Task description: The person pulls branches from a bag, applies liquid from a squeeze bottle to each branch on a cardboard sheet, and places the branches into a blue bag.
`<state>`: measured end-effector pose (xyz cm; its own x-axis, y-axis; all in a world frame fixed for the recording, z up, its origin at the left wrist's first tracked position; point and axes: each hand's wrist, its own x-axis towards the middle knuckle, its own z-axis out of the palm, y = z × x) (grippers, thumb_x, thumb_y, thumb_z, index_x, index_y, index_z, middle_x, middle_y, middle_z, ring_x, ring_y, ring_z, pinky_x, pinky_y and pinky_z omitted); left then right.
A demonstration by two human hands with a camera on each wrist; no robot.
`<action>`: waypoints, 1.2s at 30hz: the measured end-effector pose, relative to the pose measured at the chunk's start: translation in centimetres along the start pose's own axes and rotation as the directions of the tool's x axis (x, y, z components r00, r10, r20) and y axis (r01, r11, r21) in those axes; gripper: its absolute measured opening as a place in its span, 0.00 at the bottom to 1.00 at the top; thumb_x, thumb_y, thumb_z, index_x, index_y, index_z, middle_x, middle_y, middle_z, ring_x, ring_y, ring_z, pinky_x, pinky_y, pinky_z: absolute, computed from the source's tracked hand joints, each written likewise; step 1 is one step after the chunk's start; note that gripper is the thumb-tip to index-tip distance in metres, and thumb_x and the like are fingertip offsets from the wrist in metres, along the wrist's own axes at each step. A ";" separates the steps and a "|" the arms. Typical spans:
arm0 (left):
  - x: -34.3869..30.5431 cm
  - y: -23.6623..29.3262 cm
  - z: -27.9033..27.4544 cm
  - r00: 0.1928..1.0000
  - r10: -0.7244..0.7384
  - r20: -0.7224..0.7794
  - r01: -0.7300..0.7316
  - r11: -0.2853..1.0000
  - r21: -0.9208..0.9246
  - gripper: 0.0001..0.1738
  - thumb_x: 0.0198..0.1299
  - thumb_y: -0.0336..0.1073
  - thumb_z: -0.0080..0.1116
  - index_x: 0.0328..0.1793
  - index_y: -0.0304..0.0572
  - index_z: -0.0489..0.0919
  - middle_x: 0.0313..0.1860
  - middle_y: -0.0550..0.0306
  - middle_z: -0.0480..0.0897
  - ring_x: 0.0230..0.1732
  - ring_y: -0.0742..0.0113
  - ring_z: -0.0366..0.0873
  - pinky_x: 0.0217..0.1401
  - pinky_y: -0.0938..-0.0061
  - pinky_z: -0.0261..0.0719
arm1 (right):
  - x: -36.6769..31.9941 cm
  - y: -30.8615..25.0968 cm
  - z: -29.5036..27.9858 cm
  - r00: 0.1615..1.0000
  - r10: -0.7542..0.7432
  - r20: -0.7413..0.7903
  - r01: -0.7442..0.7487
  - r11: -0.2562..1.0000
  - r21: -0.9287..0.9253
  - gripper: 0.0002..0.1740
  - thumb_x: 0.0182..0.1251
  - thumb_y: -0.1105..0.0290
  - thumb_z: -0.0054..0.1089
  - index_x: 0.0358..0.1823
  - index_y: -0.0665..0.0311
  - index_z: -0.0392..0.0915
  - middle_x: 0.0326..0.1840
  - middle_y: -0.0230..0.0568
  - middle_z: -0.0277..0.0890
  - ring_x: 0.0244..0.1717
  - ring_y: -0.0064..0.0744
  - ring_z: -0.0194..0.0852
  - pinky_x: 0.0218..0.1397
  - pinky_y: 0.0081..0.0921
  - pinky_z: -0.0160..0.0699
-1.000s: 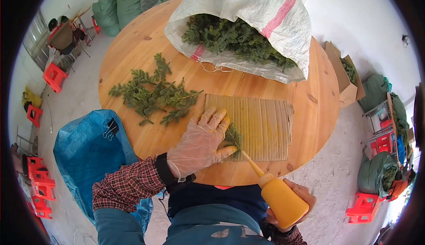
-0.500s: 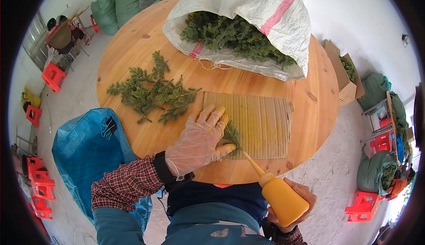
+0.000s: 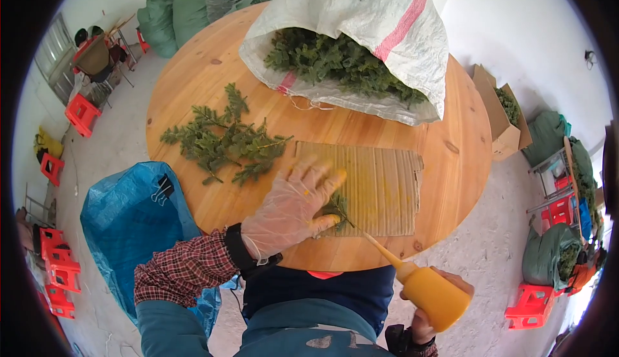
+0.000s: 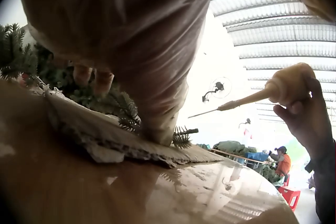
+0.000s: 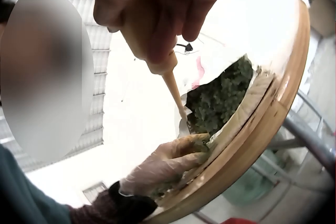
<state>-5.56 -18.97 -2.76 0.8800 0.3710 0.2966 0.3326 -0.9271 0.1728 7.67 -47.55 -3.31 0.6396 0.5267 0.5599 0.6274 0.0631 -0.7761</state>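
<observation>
On a sheet of corrugated cardboard [image 3: 380, 189] lies a small fir sprig [image 3: 340, 209]. My left hand [image 3: 290, 205], in a clear glove with yellow stains, rests flat with fingers spread over the cardboard's left edge. Its thumb presses the sprig down, hiding part of it. A yellow squeeze bottle [image 3: 438, 299] with a long thin nozzle is in my right hand [image 3: 423, 327], fingers curled round its body. The bottle is tilted, and in the head view its tip points at the sprig's stem end. In the left wrist view the nozzle [image 4: 247, 99] is up in the air.
Fir branches [image 3: 222, 141] lie on the round wooden table [image 3: 451, 125], left of the cardboard. A white woven sack [image 3: 412, 54] full of fir stands at the back. A blue bag [image 3: 129, 215] hangs open at the left edge. Red stools [image 3: 80, 113] stand around the floor.
My right hand has drawn the bottle to the right and down, and tilted it more. My left hand stays at the sprig, its fingertips shifted slightly.
</observation>
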 end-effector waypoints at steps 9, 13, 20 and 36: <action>0.7 -2.8 -6.2 0.995 -0.004 -0.099 -0.009 0.992 -0.129 0.18 0.58 0.45 0.62 0.52 0.46 0.81 0.45 0.55 0.80 0.51 0.55 0.77 0.61 0.55 0.66 | 4.9 4.5 2.3 0.871 0.486 -0.072 -0.222 0.519 0.825 0.30 0.72 0.46 0.56 0.60 0.65 0.70 0.55 0.42 0.79 0.37 0.29 0.81 0.49 0.33 0.83; -0.2 -9.3 -10.2 0.950 -0.233 -0.208 0.288 0.913 0.290 0.13 0.58 0.44 0.61 0.43 0.44 0.82 0.42 0.51 0.80 0.47 0.54 0.78 0.48 0.57 0.71 | 7.5 7.2 2.4 0.859 0.512 0.016 -0.204 0.312 0.928 0.26 0.75 0.50 0.54 0.61 0.63 0.70 0.53 0.40 0.80 0.34 0.28 0.81 0.52 0.35 0.86; 5.4 -13.3 -10.3 0.946 -0.250 -0.207 0.313 0.874 0.372 0.17 0.57 0.46 0.60 0.45 0.42 0.82 0.42 0.45 0.81 0.47 0.49 0.78 0.49 0.56 0.71 | 9.3 9.4 3.9 0.823 0.558 0.107 -0.230 0.156 0.960 0.26 0.74 0.50 0.55 0.60 0.63 0.71 0.50 0.39 0.81 0.31 0.25 0.79 0.53 0.35 0.86; 17.1 -14.1 -2.7 0.913 -0.406 -0.035 0.389 0.894 -0.222 0.15 0.57 0.38 0.62 0.45 0.33 0.81 0.36 0.46 0.85 0.38 0.58 0.82 0.43 0.67 0.77 | 9.1 9.9 4.0 0.805 0.588 0.076 -0.200 0.148 0.968 0.27 0.74 0.49 0.56 0.60 0.64 0.70 0.49 0.40 0.79 0.29 0.23 0.72 0.49 0.32 0.85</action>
<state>3.89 0.63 2.43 0.6565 0.7173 0.2332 0.5648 -0.6725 0.4783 17.88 -38.75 -7.07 0.8502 0.5258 -0.0277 -0.4649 0.7250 -0.5081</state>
